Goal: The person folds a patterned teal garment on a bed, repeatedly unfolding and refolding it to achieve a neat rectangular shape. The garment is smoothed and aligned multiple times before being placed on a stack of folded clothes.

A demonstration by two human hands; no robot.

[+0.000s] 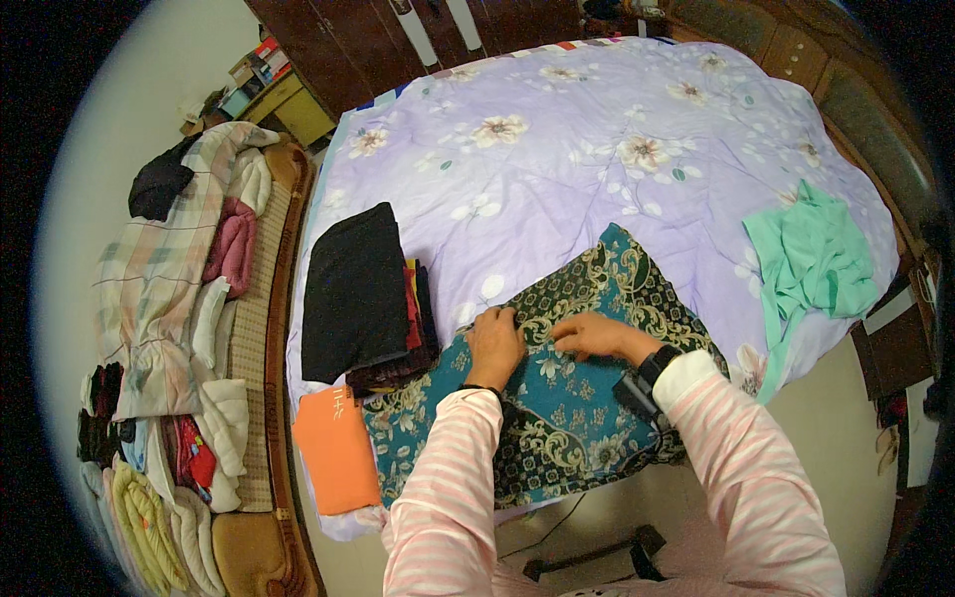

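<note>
A teal and dark green patterned cloth garment (567, 388) with gold scrolls and pale flowers lies spread at the near edge of the bed. My left hand (496, 345) rests on its upper left part, fingertips bent down at the cloth's far edge; whether they pinch fabric is hidden. My right hand (597, 336) is just right of it over the cloth, fingers loosely curved and apart, with no object seen in them. Left of the cloth lies a stack of folded clothes topped by a black garment (354, 298). An orange folded item (337, 451) bearing writing sits nearer me.
The bed has a lilac floral cover (552, 149). A crumpled mint-green garment (813, 254) with a hanging strap lies at the right. On the left, a wooden sofa (280, 298) carries a plaid blanket (160, 254) and several folded textiles. A dark wardrobe (343, 45) stands beyond the bed.
</note>
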